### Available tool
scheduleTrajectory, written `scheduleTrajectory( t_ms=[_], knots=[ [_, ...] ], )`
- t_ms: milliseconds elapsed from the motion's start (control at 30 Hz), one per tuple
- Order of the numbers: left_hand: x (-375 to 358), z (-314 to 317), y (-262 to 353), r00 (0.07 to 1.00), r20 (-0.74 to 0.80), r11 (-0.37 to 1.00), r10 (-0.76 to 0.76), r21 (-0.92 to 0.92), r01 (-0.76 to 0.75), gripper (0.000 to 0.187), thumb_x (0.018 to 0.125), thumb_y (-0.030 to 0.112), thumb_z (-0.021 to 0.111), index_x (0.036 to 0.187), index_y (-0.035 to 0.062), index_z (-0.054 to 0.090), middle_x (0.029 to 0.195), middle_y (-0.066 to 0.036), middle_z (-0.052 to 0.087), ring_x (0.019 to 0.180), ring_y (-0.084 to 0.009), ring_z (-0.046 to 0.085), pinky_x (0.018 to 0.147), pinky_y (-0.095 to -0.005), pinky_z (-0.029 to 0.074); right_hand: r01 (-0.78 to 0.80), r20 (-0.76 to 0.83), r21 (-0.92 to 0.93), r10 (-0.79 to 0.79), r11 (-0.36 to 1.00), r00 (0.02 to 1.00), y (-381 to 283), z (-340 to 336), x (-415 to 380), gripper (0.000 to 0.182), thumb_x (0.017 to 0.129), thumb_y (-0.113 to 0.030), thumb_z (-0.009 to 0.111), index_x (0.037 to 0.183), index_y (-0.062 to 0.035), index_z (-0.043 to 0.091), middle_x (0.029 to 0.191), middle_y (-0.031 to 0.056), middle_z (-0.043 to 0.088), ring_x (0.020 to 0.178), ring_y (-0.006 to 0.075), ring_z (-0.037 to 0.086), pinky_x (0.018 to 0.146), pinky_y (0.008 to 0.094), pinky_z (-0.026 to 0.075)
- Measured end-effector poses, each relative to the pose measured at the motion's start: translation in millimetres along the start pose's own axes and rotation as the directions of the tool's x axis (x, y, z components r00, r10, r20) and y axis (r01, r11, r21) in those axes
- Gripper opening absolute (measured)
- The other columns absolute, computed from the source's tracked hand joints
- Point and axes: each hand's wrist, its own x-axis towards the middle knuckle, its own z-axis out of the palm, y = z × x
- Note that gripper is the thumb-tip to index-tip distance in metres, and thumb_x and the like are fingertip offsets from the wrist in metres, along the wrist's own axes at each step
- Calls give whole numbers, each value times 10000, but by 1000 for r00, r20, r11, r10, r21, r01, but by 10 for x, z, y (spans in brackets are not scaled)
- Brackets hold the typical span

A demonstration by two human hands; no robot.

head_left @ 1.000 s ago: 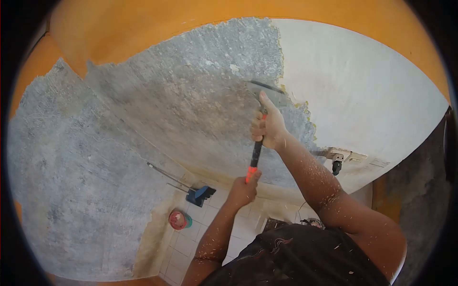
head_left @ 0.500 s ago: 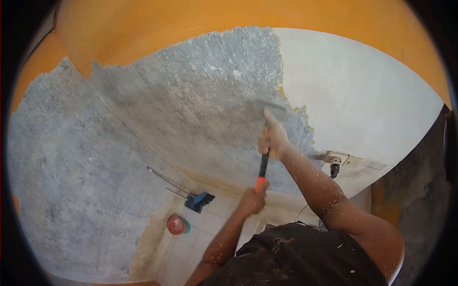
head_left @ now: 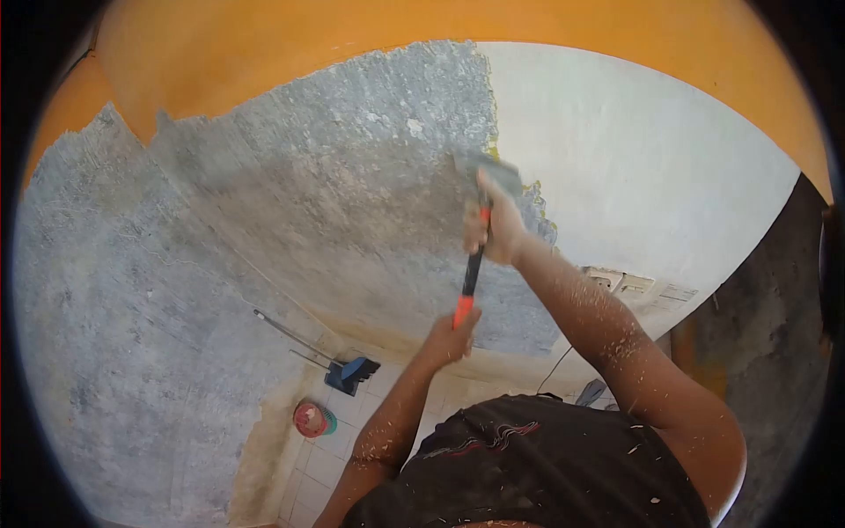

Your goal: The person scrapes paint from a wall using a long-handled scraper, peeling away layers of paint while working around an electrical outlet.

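Note:
A long-handled scraper [head_left: 472,264] with a black and orange handle and a wide grey blade is held in both hands. My left hand [head_left: 451,338] wraps round the orange lower end of the handle. Higher up, my right hand [head_left: 497,220] grips the handle just below the blade, its thumb pointing up along it. The blade, blurred by motion, lies over the wall near the ragged edge between bare grey plaster [head_left: 352,185] and white paint [head_left: 634,158]. Pale flakes cling to both forearms.
Orange paint [head_left: 352,26] runs above the plaster. A wall socket [head_left: 604,280] is right of my right forearm. On the tiled floor [head_left: 321,466], low in view, are a blue dustpan [head_left: 350,375] with a long handle and a red bucket [head_left: 310,420].
Both hands and the scraper have shifted slightly up and left in view. The wall and floor items have also shifted left. A dark plug seen at the socket earlier no longer shows.

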Motion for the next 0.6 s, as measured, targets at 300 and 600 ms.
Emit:
scheduleTrajectory(
  t_ms=[300,600],
  knots=[
    [-31,178,-853,933,-15,906,359,248,-344,326,825,291,621,955,25,485,804,-57,555,679,-99,521,621,-253,433,147,-301,-239,-218,960,928,492,-568,-436,365,837,-444,538,699,-135,402,583,-20,382,529,128,401,555,312,349],
    [-182,426,-719,959,149,945,241,191,-267,335,773,222,696,984,42,508,795,-26,540,675,-112,490,636,-268,426,-94,714,253,-121,963,689,482,-1208,-463,334,823,-427,572,690,-167,410,539,-100,334,470,27,331,527,225,276]
  ],
)
